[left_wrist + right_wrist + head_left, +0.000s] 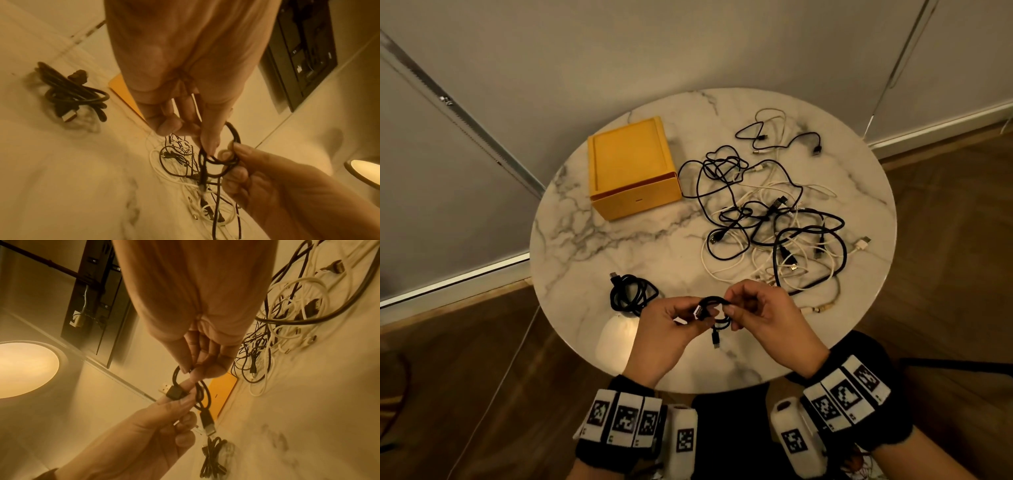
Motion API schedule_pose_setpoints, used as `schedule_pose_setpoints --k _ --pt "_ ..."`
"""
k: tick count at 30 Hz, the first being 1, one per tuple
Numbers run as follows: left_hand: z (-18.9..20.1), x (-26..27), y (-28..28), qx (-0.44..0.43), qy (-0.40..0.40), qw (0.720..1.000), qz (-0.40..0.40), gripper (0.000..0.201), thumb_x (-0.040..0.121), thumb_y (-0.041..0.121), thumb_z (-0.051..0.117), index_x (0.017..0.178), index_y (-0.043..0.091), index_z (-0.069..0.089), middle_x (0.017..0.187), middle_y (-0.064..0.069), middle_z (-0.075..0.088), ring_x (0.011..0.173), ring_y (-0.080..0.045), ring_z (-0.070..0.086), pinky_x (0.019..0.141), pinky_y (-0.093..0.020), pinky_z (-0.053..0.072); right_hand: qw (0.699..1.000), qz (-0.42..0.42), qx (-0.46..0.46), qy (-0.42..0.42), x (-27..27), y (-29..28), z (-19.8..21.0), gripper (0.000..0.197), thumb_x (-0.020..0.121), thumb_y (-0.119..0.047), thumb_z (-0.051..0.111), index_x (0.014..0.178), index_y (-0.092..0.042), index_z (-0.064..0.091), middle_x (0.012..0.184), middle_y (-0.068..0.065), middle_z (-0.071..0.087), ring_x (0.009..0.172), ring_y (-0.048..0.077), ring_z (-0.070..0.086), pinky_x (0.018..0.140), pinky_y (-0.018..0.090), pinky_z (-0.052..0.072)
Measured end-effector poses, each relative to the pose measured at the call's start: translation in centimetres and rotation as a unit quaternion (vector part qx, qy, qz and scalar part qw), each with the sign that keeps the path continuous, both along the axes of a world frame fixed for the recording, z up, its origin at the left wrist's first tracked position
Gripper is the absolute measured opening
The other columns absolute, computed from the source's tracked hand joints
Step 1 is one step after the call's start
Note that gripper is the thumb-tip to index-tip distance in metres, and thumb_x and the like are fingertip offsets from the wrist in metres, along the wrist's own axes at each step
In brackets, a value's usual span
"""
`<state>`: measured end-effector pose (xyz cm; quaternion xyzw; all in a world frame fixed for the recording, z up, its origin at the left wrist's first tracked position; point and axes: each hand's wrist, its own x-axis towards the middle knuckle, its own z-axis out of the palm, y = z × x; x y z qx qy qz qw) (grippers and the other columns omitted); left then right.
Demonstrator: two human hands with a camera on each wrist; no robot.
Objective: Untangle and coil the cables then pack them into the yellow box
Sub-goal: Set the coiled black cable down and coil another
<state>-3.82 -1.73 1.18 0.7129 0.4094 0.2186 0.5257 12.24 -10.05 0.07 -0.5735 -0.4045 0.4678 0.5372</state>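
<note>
Both hands hold a short black cable (714, 310) in small loops above the table's near edge. My left hand (681, 317) pinches its USB plug (174, 392) between thumb and forefinger. My right hand (736, 308) pinches the looped part (185, 369); the cable's other plug (208, 425) dangles below. A coiled black cable (631, 294) lies on the table left of my hands. The yellow box (631, 168) stands open at the back left. A tangle of black and white cables (774, 222) covers the table's right half.
The round marble table (592, 240) sits in a corner between grey walls. A small black cable and white cable (774, 133) lie apart at the back right. A lit lamp (616, 339) glows below the table's near left edge. Wooden floor surrounds the table.
</note>
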Motion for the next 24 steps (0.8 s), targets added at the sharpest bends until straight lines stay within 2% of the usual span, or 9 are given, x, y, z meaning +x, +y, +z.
schedule_pose_setpoints --k 2,4,8,12,14,17,19,21,24 --pt "-0.2 0.1 0.0 -0.01 0.004 1.0 0.005 0.018 0.075 0.002 0.077 0.087 0.016 0.078 0.079 0.004 0.076 0.067 -0.012 0.066 0.063 -0.026 0.052 1.0 0.006 -0.009 -0.005 0.1 0.2 0.1 0.009 0.089 0.004 0.062 0.09 -0.004 0.065 0.071 -0.002 0.062 0.058 0.007 0.058 0.059 0.017 0.048" --pt "-0.1 0.1 0.0 -0.065 -0.005 0.998 -0.001 0.014 0.074 0.002 0.078 0.084 0.012 0.078 0.076 0.001 0.075 0.061 -0.008 0.063 0.054 -0.024 0.046 0.999 0.027 -0.026 0.01 0.4 0.2 0.1 0.007 0.089 0.004 0.062 0.091 -0.002 0.065 0.071 0.001 0.062 0.057 0.008 0.058 0.058 0.018 0.048" --pt "-0.1 -0.2 0.2 -0.161 -0.077 0.984 -0.015 0.012 0.066 0.008 0.085 0.072 0.014 0.077 0.067 -0.003 0.069 0.049 -0.011 0.05 0.048 -0.025 0.04 0.997 0.045 -0.044 0.051 0.5 0.1 0.3 0.006 0.089 0.007 0.06 0.094 0.004 0.063 0.071 0.004 0.063 0.053 0.01 0.06 0.057 0.021 0.05" --pt "-0.7 0.4 -0.4 -0.234 -0.19 0.951 0.062 0.035 0.064 0.014 0.082 0.097 0.017 0.071 0.069 -0.003 0.065 0.047 -0.012 0.042 0.042 -0.021 0.034 0.989 0.0 -0.051 0.137 0.2 0.4 0.2 0.005 0.087 0.009 0.06 0.088 0.004 0.062 0.065 0.01 0.063 0.048 0.013 0.059 0.053 0.022 0.051" --pt "-0.7 0.7 -0.8 -0.172 -0.177 0.965 0.091 0.035 0.07 0.011 0.082 0.1 0.016 0.066 0.066 0.002 0.065 0.044 -0.012 0.044 0.042 -0.021 0.035 0.979 -0.023 -0.067 0.192 -0.1 0.3 0.1 0.008 0.086 0.009 0.06 0.084 0.002 0.062 0.063 0.009 0.065 0.046 0.015 0.059 0.051 0.024 0.051" --pt "-0.3 0.8 -1.1 -0.05 -0.137 0.986 0.081 0.022 0.074 0.016 0.078 0.094 0.024 0.076 0.081 0.002 0.075 0.053 -0.011 0.06 0.046 -0.022 0.042 0.96 -0.057 -0.094 0.256 -0.2 0.1 0.0 0.011 0.084 0.011 0.061 0.08 0.001 0.062 0.06 0.01 0.064 0.044 0.018 0.06 0.048 0.025 0.051" --pt "-0.2 0.7 -1.2 -0.014 -0.135 0.989 0.053 0.022 0.079 0.012 0.074 0.095 0.027 0.077 0.091 0.002 0.075 0.064 -0.013 0.067 0.049 -0.023 0.047 0.957 -0.071 -0.102 0.263 0.0 0.2 0.2 0.011 0.083 0.011 0.062 0.079 0.001 0.061 0.06 0.011 0.064 0.044 0.019 0.061 0.047 0.025 0.051" --pt "-0.2 0.4 -1.4 0.01 -0.129 0.991 0.042 0.024 0.082 0.007 0.069 0.099 0.023 0.077 0.097 0.003 0.074 0.069 -0.017 0.07 0.051 -0.025 0.052 0.959 -0.084 -0.1 0.252 0.1 0.3 0.3 0.011 0.082 0.011 0.063 0.078 0.002 0.061 0.06 0.012 0.064 0.044 0.019 0.061 0.046 0.024 0.05" --pt "-0.2 0.0 -1.8 0.069 -0.107 0.991 0.043 0.022 0.083 0.009 0.067 0.099 0.023 0.074 0.093 0.007 0.072 0.06 -0.018 0.07 0.049 -0.025 0.053 0.965 -0.097 -0.093 0.225 -0.2 0.4 0.1 0.009 0.083 0.012 0.063 0.08 0.004 0.061 0.059 0.012 0.066 0.043 0.019 0.061 0.045 0.024 0.05"
